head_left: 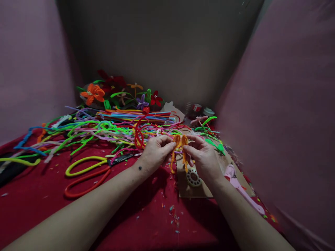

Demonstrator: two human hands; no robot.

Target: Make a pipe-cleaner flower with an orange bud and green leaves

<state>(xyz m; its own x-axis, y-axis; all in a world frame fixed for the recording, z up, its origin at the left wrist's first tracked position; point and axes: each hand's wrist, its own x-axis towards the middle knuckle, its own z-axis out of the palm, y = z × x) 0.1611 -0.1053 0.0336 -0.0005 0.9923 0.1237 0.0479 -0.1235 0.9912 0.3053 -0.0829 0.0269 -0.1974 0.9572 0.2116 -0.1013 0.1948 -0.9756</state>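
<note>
An orange pipe cleaner (180, 146), bent into two loops with loose ends hanging down, is held between both hands above a red cloth (125, 209). My left hand (155, 152) pinches its left loop with thumb and fingers closed. My right hand (202, 155) pinches the right loop the same way. Below them lies a brown cardboard sheet (188, 190) with a small round tape ring (193, 177) on it.
A tangle of coloured pipe cleaners (99, 130) spreads behind the hands. Large scissors (86, 174) with yellow and orange handles lie at left. Finished pipe-cleaner flowers (117, 92) stand at the back. A pink tool (235, 183) lies at right. Pink walls close both sides.
</note>
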